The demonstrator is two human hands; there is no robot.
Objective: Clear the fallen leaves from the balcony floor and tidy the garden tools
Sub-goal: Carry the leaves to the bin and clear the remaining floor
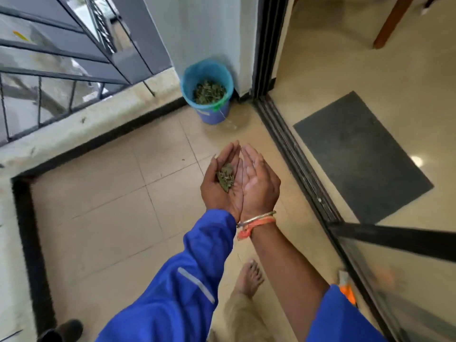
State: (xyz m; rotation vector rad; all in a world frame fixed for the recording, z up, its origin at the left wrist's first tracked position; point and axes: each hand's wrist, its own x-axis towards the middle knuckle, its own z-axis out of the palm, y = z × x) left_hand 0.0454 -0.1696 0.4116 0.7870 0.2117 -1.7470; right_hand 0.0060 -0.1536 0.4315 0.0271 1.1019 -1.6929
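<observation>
Head view, balcony. Left hand (214, 192) and right hand (259, 183) are held side by side, palms up, inner edges touching, forming a shallow cup; fingers of both relaxed and only slightly curved, gripping nothing. A small clump of leaves (225, 178), green and crumpled, lies in the left palm, close to the seam between the hands; the right palm is bare. The left arm wears a blue sleeve (192, 267); the right wrist carries a metal bangle (256, 217) and an orange thread (254, 225).

The hands are above the tiled balcony floor (111, 193); the blue bucket (212, 116) stands ahead of them, well apart, in the corner by the wall and near the sliding-door track (296, 154); a heap of leaf litter (209, 92) sits inside it. A dark doormat (357, 156) lies indoors beyond the track; the railing (49, 75) runs at left; one bare foot (249, 277) shows below the arms.
</observation>
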